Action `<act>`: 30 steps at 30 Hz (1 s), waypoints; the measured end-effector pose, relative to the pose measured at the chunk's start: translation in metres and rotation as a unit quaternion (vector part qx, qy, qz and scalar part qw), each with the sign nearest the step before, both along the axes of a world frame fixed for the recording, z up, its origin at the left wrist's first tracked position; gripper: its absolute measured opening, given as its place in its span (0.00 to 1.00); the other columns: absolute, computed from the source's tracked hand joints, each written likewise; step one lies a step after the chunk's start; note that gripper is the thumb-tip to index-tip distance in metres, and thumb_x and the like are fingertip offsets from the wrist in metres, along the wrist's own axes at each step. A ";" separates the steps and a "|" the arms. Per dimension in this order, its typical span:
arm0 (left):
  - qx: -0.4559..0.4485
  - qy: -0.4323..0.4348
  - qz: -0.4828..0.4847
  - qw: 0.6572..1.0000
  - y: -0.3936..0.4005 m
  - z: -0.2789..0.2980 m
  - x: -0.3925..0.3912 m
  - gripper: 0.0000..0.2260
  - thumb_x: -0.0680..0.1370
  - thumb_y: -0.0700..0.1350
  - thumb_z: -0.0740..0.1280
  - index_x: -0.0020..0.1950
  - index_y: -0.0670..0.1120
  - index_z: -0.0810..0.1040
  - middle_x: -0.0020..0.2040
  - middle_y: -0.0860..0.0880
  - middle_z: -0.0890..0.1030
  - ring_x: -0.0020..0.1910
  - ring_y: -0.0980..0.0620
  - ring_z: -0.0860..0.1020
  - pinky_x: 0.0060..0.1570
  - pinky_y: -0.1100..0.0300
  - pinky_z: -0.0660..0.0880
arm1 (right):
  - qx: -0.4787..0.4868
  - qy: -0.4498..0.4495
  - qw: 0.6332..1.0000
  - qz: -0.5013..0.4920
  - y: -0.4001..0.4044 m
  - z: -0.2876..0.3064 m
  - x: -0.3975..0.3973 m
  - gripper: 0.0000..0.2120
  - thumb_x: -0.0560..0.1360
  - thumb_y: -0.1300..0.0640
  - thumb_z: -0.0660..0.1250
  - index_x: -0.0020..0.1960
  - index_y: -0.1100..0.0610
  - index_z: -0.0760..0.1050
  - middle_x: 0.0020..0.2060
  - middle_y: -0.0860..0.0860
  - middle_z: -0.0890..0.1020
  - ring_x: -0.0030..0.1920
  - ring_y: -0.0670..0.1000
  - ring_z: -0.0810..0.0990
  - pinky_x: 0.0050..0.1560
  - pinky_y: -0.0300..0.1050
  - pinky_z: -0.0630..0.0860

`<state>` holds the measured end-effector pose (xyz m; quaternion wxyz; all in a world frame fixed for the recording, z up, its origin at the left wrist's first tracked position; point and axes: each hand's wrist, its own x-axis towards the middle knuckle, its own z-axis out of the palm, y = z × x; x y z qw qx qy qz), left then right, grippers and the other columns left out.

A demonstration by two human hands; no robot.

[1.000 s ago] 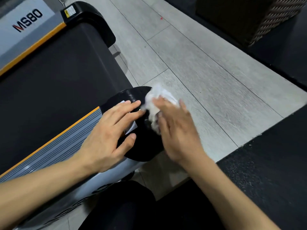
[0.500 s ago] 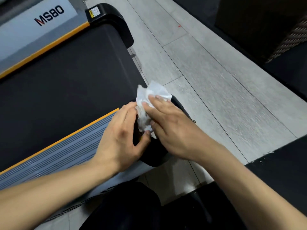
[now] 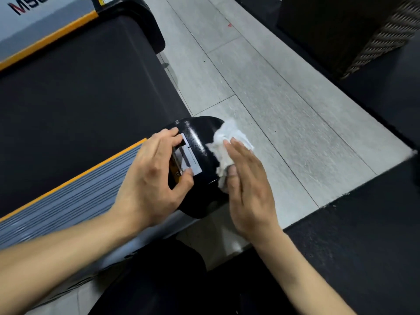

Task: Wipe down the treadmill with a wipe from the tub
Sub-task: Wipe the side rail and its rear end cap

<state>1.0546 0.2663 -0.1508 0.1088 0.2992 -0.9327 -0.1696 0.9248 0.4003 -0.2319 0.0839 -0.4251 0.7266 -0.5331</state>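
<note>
The treadmill (image 3: 86, 96) fills the left half, with a black belt and grey side rails edged in orange. Its near rear corner ends in a glossy black cap (image 3: 200, 137) bearing a grey label. My left hand (image 3: 156, 176) rests on that cap, fingers spread over the label and thumb on the label's lower edge. My right hand (image 3: 247, 185) presses a crumpled white wipe (image 3: 227, 139) against the cap's right side with straight fingers, thumb tucked against the wipe. The tub is out of view.
A grey plank floor (image 3: 284, 114) runs to the right of the treadmill. Black rubber mats (image 3: 363, 242) lie at the lower right and far right. A dark wicker box (image 3: 354, 28) stands at the top right. The far rear corner cap (image 3: 145, 26) sits at the top.
My right hand has swept the wipe from the cap's top over to its right side. My left hand has opened out from gripping the cap, uncovering the label.
</note>
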 end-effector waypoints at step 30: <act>-0.021 -0.185 -0.101 0.977 0.043 0.192 -0.006 0.20 0.75 0.48 0.57 0.64 0.44 0.76 0.69 0.42 0.75 0.66 0.44 0.71 0.71 0.47 0.64 | 0.370 0.066 0.927 -0.016 0.119 0.273 -0.049 0.09 0.77 0.60 0.63 0.57 0.54 0.74 0.42 0.50 0.72 0.35 0.55 0.72 0.36 0.47 0.67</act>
